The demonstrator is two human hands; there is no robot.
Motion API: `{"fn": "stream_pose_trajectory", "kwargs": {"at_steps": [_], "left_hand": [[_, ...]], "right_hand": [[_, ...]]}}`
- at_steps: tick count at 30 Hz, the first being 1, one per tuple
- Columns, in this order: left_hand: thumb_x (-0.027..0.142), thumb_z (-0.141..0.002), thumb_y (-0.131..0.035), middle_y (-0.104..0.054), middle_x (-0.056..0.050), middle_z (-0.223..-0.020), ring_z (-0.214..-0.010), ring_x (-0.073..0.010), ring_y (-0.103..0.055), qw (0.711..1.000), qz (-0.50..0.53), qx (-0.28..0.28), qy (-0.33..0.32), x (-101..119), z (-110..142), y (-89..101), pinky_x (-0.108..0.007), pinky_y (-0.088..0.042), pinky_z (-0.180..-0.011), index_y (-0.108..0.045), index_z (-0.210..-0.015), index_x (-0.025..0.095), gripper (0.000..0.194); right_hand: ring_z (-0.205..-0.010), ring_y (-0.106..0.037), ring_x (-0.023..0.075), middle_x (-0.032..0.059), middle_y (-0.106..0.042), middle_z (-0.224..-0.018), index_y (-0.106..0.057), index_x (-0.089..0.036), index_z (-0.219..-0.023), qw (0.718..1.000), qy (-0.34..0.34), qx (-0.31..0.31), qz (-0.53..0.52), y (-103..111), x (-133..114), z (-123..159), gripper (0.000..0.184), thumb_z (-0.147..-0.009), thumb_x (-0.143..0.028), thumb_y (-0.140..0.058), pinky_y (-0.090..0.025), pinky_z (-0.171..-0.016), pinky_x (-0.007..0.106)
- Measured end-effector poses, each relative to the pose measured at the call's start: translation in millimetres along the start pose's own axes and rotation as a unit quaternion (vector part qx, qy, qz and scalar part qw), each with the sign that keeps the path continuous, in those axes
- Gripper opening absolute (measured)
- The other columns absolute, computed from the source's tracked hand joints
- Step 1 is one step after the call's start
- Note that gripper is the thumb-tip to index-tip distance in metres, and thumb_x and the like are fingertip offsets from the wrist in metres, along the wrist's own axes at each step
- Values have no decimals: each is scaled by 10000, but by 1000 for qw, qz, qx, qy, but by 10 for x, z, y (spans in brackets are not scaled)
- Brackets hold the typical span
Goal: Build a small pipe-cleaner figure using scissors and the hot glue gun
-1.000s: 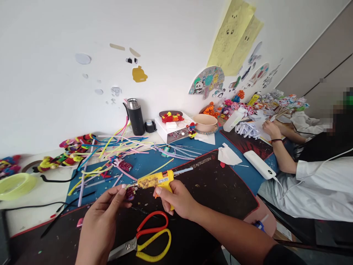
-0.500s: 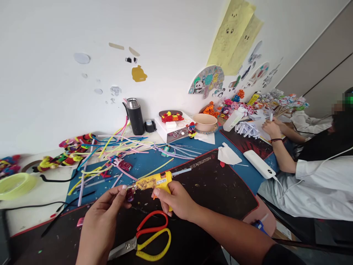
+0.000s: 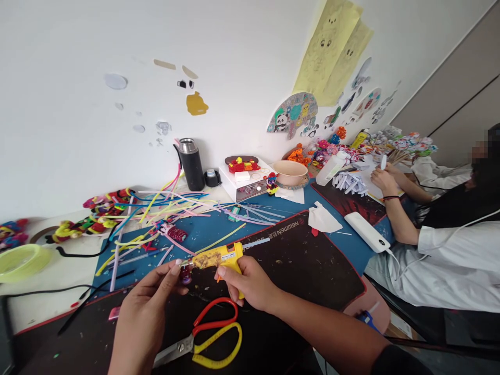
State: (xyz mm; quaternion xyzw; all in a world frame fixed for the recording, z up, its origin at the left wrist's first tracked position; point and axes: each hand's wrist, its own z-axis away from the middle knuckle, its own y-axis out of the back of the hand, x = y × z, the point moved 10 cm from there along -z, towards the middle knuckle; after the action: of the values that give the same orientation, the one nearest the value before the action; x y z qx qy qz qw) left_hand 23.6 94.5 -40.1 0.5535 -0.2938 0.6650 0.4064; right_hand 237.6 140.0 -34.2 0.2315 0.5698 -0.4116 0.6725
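Note:
My right hand (image 3: pixel 252 284) is wrapped round the grip of a yellow glue gun (image 3: pixel 217 257), whose nozzle points left. My left hand (image 3: pixel 150 307) pinches a small dark red and purple craft piece (image 3: pixel 186 274) right at the nozzle tip. Both hands hover over a black desk mat (image 3: pixel 304 265). Red and yellow scissors (image 3: pixel 213 333) lie on the mat just below the hands.
Coloured pipe cleaners (image 3: pixel 172 205) are strewn across the blue mat behind. A black flask (image 3: pixel 191 164), a white box (image 3: pixel 244 182) and a bowl (image 3: pixel 291 172) stand by the wall. A person in white (image 3: pixel 441 250) works on paper pieces at the right beside a white power bank (image 3: pixel 367 232).
The glue gun has dropped slightly and its nozzle now meets the craft piece in my left hand. The person at the right has raised a hand with a white object.

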Motion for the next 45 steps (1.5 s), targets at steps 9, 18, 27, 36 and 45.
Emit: {"fn": "stream_pose_trajectory", "kwargs": {"at_steps": [9,18,27,36,45], "left_hand": [[662,-655,-959,-864,-62,-906,-701,-229,-764,996,74,-3,47,-62,23,-61,-304,-648,-648,-887,-1016,207,585],[536,-542,-1059,-881,-56,-935,-672,-195,-772,985,155,1,74,-53,61,-108,-260,-665,-633,-912,-971,226,550],[516,-431,-1098,-880,-51,-936,-735,-197,-792,981,171,10,89,-34,95,-139,-235,-663,-656,-903,-940,225,617],[572,-597,-1030,-884,-48,-1016,-807,-222,-811,992,102,-15,67,-116,38,-109,-273,-668,-732,-878,-1106,235,629],[591,-582,-1028,-877,-40,-975,-800,-228,-803,993,98,-21,68,-84,57,-132,-276,-665,-716,-869,-1112,223,665]], "right_hand": [[-361,-424,90,-60,-530,-457,-659,-193,-797,1000,2,5,0,20,17,-10,621,-913,-802,-690,-327,-438,241],[-360,-421,97,-63,-531,-460,-664,-193,-835,1000,0,14,-6,45,1,-9,620,-905,-809,-687,-323,-434,248],[-362,-420,101,-69,-536,-469,-658,-191,-866,999,-3,41,-14,154,85,10,594,-912,-782,-698,-315,-428,249],[-366,-428,96,-64,-556,-480,-696,-175,-909,999,20,14,-30,88,45,8,618,-928,-793,-686,-319,-435,247],[-370,-428,102,-65,-546,-472,-681,-182,-897,1000,8,16,-13,47,43,-4,629,-919,-810,-681,-327,-439,248]]}}
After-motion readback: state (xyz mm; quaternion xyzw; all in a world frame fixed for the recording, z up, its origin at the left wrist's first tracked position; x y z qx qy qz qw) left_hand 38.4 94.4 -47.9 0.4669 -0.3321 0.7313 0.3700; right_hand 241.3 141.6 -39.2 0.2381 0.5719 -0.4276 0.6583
